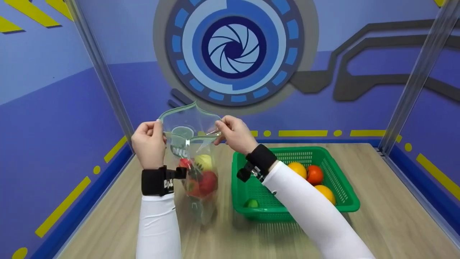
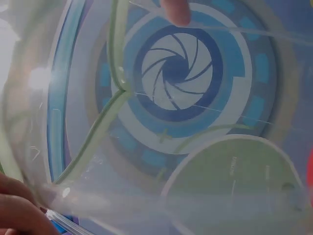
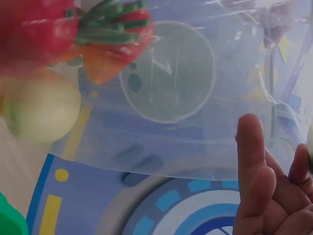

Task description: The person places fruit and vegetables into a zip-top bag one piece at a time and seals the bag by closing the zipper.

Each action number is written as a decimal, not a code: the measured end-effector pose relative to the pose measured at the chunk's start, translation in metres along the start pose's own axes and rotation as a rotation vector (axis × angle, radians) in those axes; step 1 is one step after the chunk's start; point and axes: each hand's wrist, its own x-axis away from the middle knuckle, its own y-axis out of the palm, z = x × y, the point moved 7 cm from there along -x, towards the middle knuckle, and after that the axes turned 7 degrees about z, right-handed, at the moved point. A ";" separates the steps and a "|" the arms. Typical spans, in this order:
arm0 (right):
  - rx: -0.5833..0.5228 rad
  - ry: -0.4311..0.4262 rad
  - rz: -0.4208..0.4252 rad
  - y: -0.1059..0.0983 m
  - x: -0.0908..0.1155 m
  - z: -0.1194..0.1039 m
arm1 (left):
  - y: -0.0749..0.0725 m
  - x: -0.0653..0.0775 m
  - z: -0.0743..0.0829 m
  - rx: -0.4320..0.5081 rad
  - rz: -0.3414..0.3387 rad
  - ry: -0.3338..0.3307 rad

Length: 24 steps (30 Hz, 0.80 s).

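Observation:
A clear zip bag (image 1: 201, 144) with a green-edged mouth hangs upright between my two hands, its mouth spread wide. My left hand (image 1: 148, 142) pinches the left end of the mouth between thumb and fingers. At the opposite end, my right hand (image 1: 238, 135) grips the rim, thumb on top. Low in the bag lie a round red piece (image 1: 208, 182), a pale yellow-green round piece (image 1: 204, 162) and a red piece with green stems (image 3: 115, 41). A round printed label (image 3: 168, 73) shows on the film in the right wrist view.
Right of the bag, a green plastic basket (image 1: 266, 210) stands on the wooden table (image 1: 118, 223). It holds yellow-orange fruits (image 1: 325, 194), an orange-red round fruit (image 1: 314, 175) and a small green piece (image 1: 252, 203). My right forearm crosses over the basket. Printed panels (image 1: 136, 82) enclose the table.

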 end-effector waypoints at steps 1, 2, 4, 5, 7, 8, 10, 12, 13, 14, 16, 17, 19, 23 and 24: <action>-0.009 0.010 0.006 0.000 0.000 0.003 | 0.001 -0.001 -0.001 -0.002 0.006 0.006; -0.023 0.023 0.013 0.000 -0.001 0.006 | 0.001 -0.002 -0.001 -0.001 0.013 0.012; -0.049 0.059 0.020 0.000 -0.002 0.013 | 0.002 -0.004 0.001 -0.017 0.035 0.034; -0.057 0.075 0.021 0.001 -0.002 0.016 | 0.003 -0.005 0.002 -0.027 0.044 0.044; -0.078 0.107 0.017 0.003 -0.002 0.023 | 0.006 -0.005 0.004 -0.053 0.058 0.070; -0.087 0.124 0.010 0.004 -0.001 0.027 | 0.007 -0.004 0.005 -0.069 0.064 0.086; -0.090 0.157 -0.007 0.007 0.001 0.034 | 0.011 -0.001 0.008 -0.106 0.073 0.120; -0.085 0.190 -0.020 0.008 0.004 0.044 | 0.017 0.003 0.009 -0.157 0.060 0.160; -0.082 0.210 -0.028 0.008 0.006 0.049 | 0.021 0.006 0.009 -0.188 0.048 0.177; -0.075 0.228 -0.036 0.007 0.008 0.055 | 0.025 0.010 0.008 -0.219 0.035 0.190; -0.049 0.249 -0.050 0.005 0.012 0.065 | 0.032 0.018 0.007 -0.271 0.007 0.205; -0.031 0.257 -0.055 0.004 0.014 0.070 | 0.036 0.022 0.005 -0.292 -0.018 0.210; 0.015 0.262 -0.067 -0.001 0.018 0.078 | 0.044 0.032 0.004 -0.337 -0.077 0.209; 0.135 0.246 -0.090 -0.014 0.026 0.090 | 0.061 0.053 0.005 -0.399 -0.226 0.196; 0.163 0.244 -0.101 -0.017 0.028 0.093 | 0.064 0.059 0.005 -0.413 -0.261 0.189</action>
